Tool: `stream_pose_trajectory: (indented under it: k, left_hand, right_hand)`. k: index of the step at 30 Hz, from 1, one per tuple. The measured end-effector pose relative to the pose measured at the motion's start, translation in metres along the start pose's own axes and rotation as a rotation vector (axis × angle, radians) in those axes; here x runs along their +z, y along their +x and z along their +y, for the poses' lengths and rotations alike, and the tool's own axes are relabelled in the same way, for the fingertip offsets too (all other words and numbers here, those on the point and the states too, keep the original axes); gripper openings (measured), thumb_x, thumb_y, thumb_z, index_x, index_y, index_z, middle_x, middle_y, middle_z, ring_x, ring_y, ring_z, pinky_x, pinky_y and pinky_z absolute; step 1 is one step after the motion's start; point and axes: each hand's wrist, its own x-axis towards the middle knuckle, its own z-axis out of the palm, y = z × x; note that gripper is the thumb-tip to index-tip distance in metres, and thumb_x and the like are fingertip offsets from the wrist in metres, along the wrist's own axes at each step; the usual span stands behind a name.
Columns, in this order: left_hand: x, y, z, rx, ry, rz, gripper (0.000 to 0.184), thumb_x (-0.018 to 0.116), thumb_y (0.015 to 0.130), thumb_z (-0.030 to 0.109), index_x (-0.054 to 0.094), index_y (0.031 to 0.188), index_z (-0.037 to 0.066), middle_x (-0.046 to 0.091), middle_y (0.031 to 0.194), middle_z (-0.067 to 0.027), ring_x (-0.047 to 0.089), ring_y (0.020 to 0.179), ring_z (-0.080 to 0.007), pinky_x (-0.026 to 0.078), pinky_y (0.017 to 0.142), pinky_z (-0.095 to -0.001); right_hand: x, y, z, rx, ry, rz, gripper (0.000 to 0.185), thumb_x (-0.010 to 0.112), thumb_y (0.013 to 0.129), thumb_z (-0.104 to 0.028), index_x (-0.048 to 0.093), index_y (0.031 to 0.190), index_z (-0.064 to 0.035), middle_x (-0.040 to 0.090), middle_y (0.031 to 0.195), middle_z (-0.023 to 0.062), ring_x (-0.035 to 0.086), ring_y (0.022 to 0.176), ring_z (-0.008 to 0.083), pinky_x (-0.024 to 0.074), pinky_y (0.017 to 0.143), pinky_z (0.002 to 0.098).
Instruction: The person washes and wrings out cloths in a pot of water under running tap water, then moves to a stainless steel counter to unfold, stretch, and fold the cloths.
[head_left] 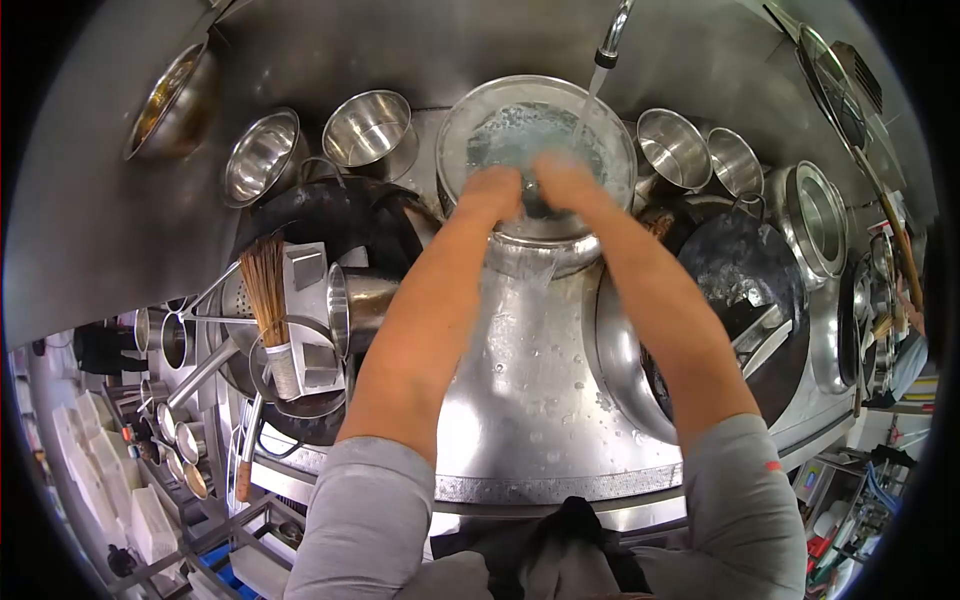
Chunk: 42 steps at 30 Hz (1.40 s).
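A wide steel pot (610,215) full of water stands at the back of the metal counter, and water spills over its front rim. My left hand (492,192) is over the pot's near side, its fingers curled. What it holds, if anything, is hidden. Beside it, my right hand (565,180) is smeared by motion at the water, so its fingers do not show clearly. A tap (606,52) runs a stream into the pot, just beyond my right hand. Bubbly, pale water (530,135) fills the pot.
Steel bowls (368,130) line the back wall on both sides. On the left, a black wok (330,215) sits near a bamboo brush (264,285) and several tools. Another wok (742,265) with metal utensils lies right. Wet steel counter (525,390) extends in front.
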Motion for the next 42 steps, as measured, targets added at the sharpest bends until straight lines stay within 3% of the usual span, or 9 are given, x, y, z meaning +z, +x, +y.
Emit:
stream_pose_trajectory:
  k: [8,11,14,22,26,30,36,40,42]
  left_hand:
    - [-0.088,-0.031,-0.001,0.121,-0.996,0.22,0.035,0.068,0.087,0.022,0.07,0.114,0.0,0.07,0.114,-0.0216,0.068,0.105,-0.0361,0.051,0.092,-0.0415]
    - [-0.095,-0.032,0.024,0.396,-0.785,0.336,0.038,0.069,0.088,0.026,0.07,0.115,-0.001,0.072,0.109,-0.0186,0.069,0.103,-0.0314,0.051,0.09,-0.0395]
    - [-0.117,-0.041,0.03,0.069,-0.518,0.306,0.035,0.068,0.09,0.026,0.071,0.111,-0.001,0.074,0.102,-0.0168,0.07,0.099,-0.0303,0.052,0.088,-0.0385]
    - [-0.172,-0.032,0.066,0.035,-0.997,0.685,0.031,0.066,0.098,0.028,0.07,0.087,0.0,0.061,0.071,-0.0007,0.052,0.065,-0.0089,0.043,0.055,-0.0291]
    - [-0.138,0.003,0.058,-0.238,-1.064,0.517,0.026,0.07,0.094,0.026,0.071,0.087,0.001,0.061,0.072,-0.0018,0.051,0.061,-0.0107,0.043,0.051,-0.0296]
    - [-0.04,0.036,-0.015,-0.044,-0.621,0.277,0.038,0.067,0.083,0.007,0.063,0.12,-0.001,0.07,0.1,-0.0172,0.068,0.091,-0.0278,0.054,0.076,-0.0375]
    - [-0.016,0.0,0.001,0.082,-0.223,-0.081,0.059,0.074,0.076,0.015,0.057,0.129,-0.004,0.066,0.119,-0.0264,0.064,0.112,-0.0371,0.05,0.096,-0.0411]
    - [0.008,-0.001,-0.004,0.037,-0.105,0.112,0.058,0.077,0.078,0.023,0.059,0.128,-0.003,0.069,0.112,-0.0245,0.066,0.106,-0.04,0.051,0.094,-0.044]
    - [-0.02,-0.018,0.002,-0.045,-0.221,0.166,0.048,0.077,0.081,0.024,0.065,0.12,-0.002,0.069,0.113,-0.025,0.065,0.109,-0.0398,0.051,0.095,-0.0437]
  right_hand:
    - [-0.198,-0.069,0.015,0.01,0.725,0.621,0.03,0.055,0.081,-0.004,0.072,0.106,-0.0036,0.072,0.097,0.0201,0.07,0.089,0.0343,0.0545,0.081,0.039]
    - [-0.24,-0.073,0.008,0.023,0.965,0.762,0.032,0.052,0.083,-0.005,0.071,0.108,-0.003,0.072,0.092,0.0193,0.071,0.084,0.033,0.0549,0.079,0.0375]
    - [-0.264,-0.078,-0.005,0.006,1.255,0.815,0.021,0.057,0.09,-0.012,0.065,0.105,0.0008,0.069,0.089,0.0141,0.069,0.081,0.0248,0.0543,0.071,0.035]
    - [-0.201,-0.069,-0.004,-0.062,0.523,0.806,0.057,0.081,0.076,-0.024,0.06,0.126,-0.0045,0.067,0.102,0.016,0.066,0.097,0.0313,0.0515,0.089,0.039]
    - [-0.161,-0.052,-0.029,0.32,1.027,-0.029,0.065,0.092,0.068,-0.037,0.059,0.108,0.0031,0.065,0.087,0.0113,0.065,0.086,0.0224,0.0534,0.078,0.0346]
    - [0.013,-0.002,-0.002,0.068,0.631,0.277,0.048,0.088,0.068,-0.033,0.07,0.095,0.003,0.072,0.095,0.0218,0.07,0.091,0.0354,0.0554,0.079,0.0415]
    - [0.043,0.012,-0.001,0.208,0.238,0.02,0.036,0.07,0.08,-0.018,0.069,0.11,0.0023,0.071,0.107,0.0231,0.069,0.094,0.039,0.0545,0.085,0.0438]
    - [-0.03,-0.008,0.015,0.407,1.713,0.225,0.024,0.057,0.094,-0.014,0.062,0.112,0.0,0.066,0.09,0.0109,0.069,0.081,0.0254,0.0575,0.074,0.0385]
    - [-0.075,-0.036,0.019,0.303,1.693,0.215,0.02,0.055,0.096,-0.015,0.059,0.11,-0.0017,0.063,0.083,0.0071,0.068,0.078,0.0207,0.0582,0.069,0.0342]
